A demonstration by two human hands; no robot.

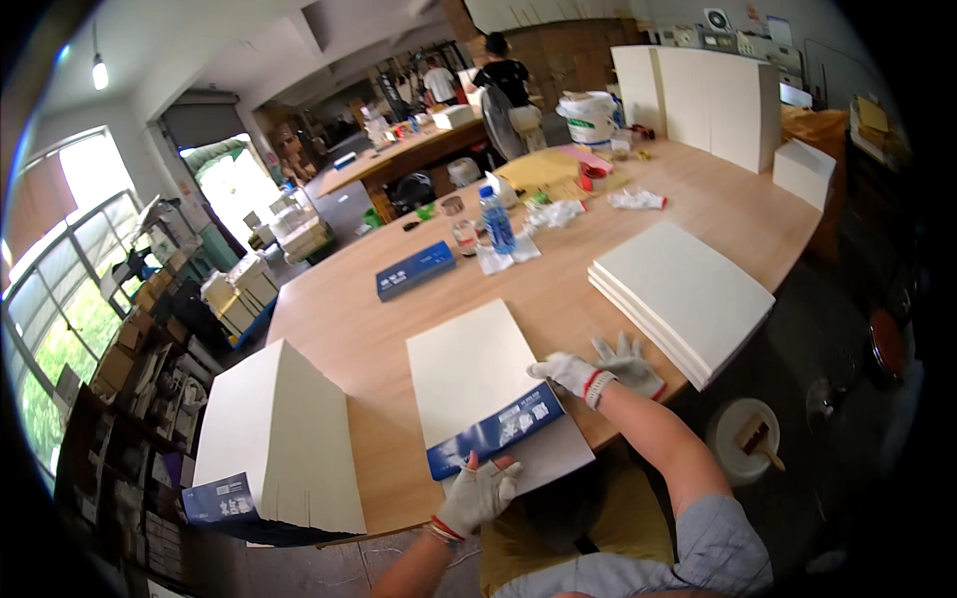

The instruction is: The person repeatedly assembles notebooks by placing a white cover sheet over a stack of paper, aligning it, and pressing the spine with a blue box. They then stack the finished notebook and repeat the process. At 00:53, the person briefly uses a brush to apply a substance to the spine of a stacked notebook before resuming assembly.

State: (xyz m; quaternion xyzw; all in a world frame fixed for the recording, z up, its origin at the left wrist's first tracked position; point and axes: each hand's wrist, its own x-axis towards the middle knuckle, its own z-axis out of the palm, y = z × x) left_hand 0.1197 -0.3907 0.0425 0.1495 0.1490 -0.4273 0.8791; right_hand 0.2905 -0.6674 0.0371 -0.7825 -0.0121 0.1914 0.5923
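Observation:
A white board (469, 349) lies in front of me on the table, with a blue printed strip (495, 430) across its near part. My left hand (481, 495), in a white glove with bare fingertips, is at the strip's near edge, its fingers apart. At the right edge of the board is my right hand (570, 375), also gloved, with its fingers curled together. Whatever those fingers may pinch is too small to make out. Just beyond the right wrist lies a loose grey-white glove (630, 367).
A tall white stack (269, 429) with a blue strip stands left; white boards (683, 284) lie right. Farther back are a blue box (416, 271), a water bottle (496, 221), crumpled tissue and a white bucket (588, 118). Beside the table's right edge, a tub (733, 460) holds a brush.

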